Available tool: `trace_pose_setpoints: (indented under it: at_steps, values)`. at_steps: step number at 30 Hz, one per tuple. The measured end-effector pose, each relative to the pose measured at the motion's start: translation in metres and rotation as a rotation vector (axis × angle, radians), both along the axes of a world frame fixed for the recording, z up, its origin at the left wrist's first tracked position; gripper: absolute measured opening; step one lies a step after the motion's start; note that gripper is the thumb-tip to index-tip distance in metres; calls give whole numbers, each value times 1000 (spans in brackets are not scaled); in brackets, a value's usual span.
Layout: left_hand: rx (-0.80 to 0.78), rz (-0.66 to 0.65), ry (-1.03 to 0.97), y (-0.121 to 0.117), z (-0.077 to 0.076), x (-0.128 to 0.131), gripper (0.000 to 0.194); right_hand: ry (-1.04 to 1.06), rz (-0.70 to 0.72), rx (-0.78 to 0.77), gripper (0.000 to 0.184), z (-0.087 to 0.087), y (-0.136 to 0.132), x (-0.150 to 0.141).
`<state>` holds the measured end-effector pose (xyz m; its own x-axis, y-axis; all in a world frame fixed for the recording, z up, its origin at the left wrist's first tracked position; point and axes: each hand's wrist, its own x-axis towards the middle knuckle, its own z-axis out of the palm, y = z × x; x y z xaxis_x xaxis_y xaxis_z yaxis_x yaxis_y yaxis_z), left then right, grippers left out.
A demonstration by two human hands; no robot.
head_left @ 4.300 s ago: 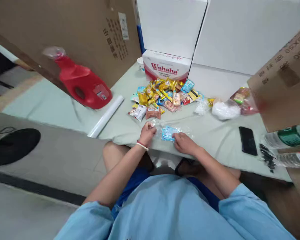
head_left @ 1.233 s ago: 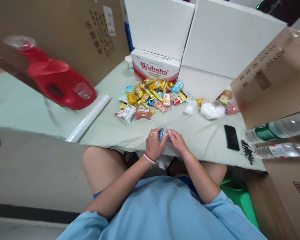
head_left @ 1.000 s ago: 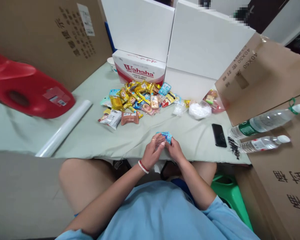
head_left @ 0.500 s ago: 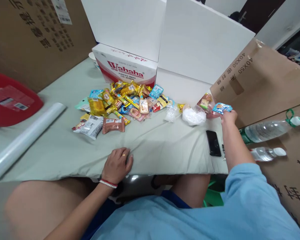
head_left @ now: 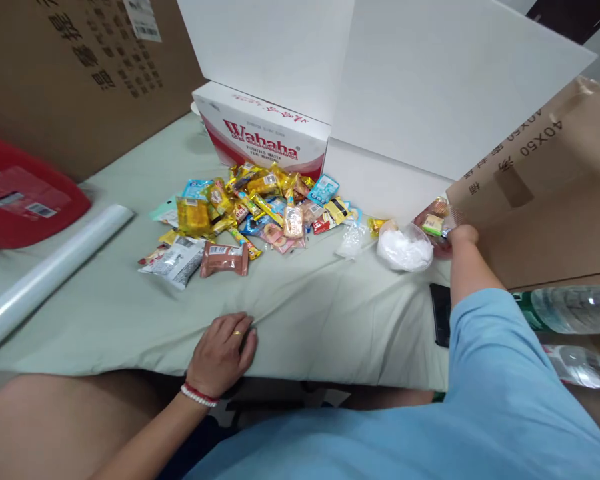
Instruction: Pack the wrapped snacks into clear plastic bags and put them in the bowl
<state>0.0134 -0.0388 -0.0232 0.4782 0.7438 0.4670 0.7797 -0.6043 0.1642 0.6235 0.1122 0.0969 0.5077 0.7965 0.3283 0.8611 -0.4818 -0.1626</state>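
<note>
My left hand [head_left: 223,352] lies on the cloth at the table's front edge, palm down, fingers loosely bent and holding nothing. Far to the right, my right hand [head_left: 463,236] reaches to the clear plastic packaging [head_left: 439,223] with snacks inside. Its fingers are hidden there, so what they hold does not show. Beside it sits a clear bowl-like bag with white plastic [head_left: 405,248]. A heap of wrapped snacks [head_left: 260,207] lies in front of the Wahaba carton [head_left: 265,137]. Closest to my left hand are a brown packet [head_left: 225,259] and a silver packet [head_left: 177,260].
A roll of plastic film [head_left: 55,277] and a red container [head_left: 25,193] are on the left. The phone [head_left: 441,313] lies under my right forearm, with plastic bottles [head_left: 575,309] farther right. White panels [head_left: 400,87] and cardboard [head_left: 525,180] wall the table.
My right hand has moved down and inward to the clear packaging; the blue packet it held is out of sight. The view has shifted, while my left hand stays on the table edge.
</note>
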Motion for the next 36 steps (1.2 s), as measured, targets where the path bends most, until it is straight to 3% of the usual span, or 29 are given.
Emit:
trace_pose_setpoints:
  at_steps: [4, 6, 7, 9, 11, 12, 14, 16, 19, 23, 27, 30, 33, 36]
  values:
    - [0, 13, 14, -1, 2, 2, 16, 44, -315, -54, 34, 16, -6, -4]
    - [-5, 21, 17, -1, 4, 3, 16, 6, -319, 35, 35, 30, -10, -23]
    - [-10, 24, 20, -1, 4, 4, 15, -20, -245, 106, 36, 35, -13, -38]
    - [-25, 33, 23, -1, 5, 5, 15, -50, 50, 218, 35, 38, -20, -79]
    - [-45, 38, 14, -2, 4, 6, 15, -12, 410, 153, 32, 27, -28, -132]
    - [-57, 38, 0, -2, 3, 6, 15, 27, 541, 28, 31, 18, -31, -159]
    - [-91, 31, -53, -2, 1, 5, 16, 74, 565, -201, 34, -6, -35, -208]
    - [-147, 17, -149, -1, 1, 2, 16, 147, 382, -294, 39, -30, -34, -244]
    - [-315, -33, -369, 4, 7, -4, 20, 271, 208, -261, 31, -51, -31, -270]
    - [-656, -114, -656, 18, 25, -4, 24, 384, 261, -106, 35, -55, -51, -291]
    - [-1292, -243, -928, 40, 33, 12, 46, 1093, 349, 152, 46, -64, -108, -337]
    - [-1594, -279, -1116, 55, 30, 22, 57, 1357, 385, 85, 42, -76, -148, -376]
    - [-1655, -277, -1220, 63, 26, 25, 51, 1313, 445, 18, 36, -83, -171, -402]
    - [-1575, -223, -1301, 64, 26, 20, 46, 1231, 434, 144, 32, -85, -177, -412]
